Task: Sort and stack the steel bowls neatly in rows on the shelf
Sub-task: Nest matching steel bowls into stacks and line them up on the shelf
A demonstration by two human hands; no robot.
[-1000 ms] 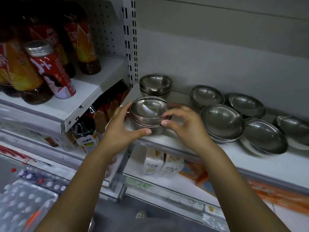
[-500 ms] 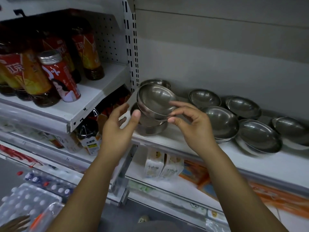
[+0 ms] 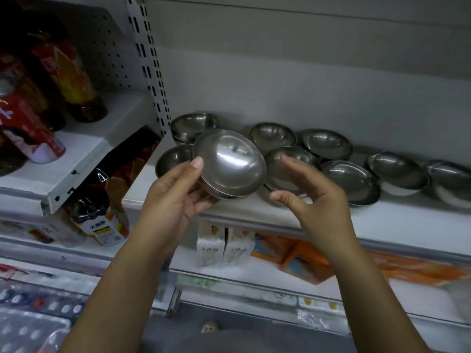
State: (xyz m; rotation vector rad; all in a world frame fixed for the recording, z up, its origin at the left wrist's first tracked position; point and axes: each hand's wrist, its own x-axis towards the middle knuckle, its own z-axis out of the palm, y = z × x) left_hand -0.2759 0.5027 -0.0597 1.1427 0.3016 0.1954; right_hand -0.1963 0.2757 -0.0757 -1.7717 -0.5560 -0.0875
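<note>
My left hand [image 3: 178,192] holds a steel bowl [image 3: 230,163] tilted toward me, thumb on its rim and fingers under it, in front of the white shelf [image 3: 382,220]. My right hand [image 3: 308,194] hovers just right of that bowl, fingers loosely curved and holding nothing. Behind the held bowl a single bowl [image 3: 173,159] sits at the shelf's left front, with a small stack [image 3: 193,124] in the back corner. Several more bowls lie scattered to the right, among them one [image 3: 272,135] at the back and one [image 3: 351,180] at the front.
A perforated upright [image 3: 150,62] divides the bowl shelf from a left shelf with drink bottles [image 3: 74,80] and a can [image 3: 30,131]. Below are milk cartons [image 3: 224,247] and orange packets [image 3: 300,258]. More bowls [image 3: 397,169] reach the right edge.
The bowl left the front stack, rose and tilted. My left hand now holds it alone; my right hand has let go and drawn back to the right.
</note>
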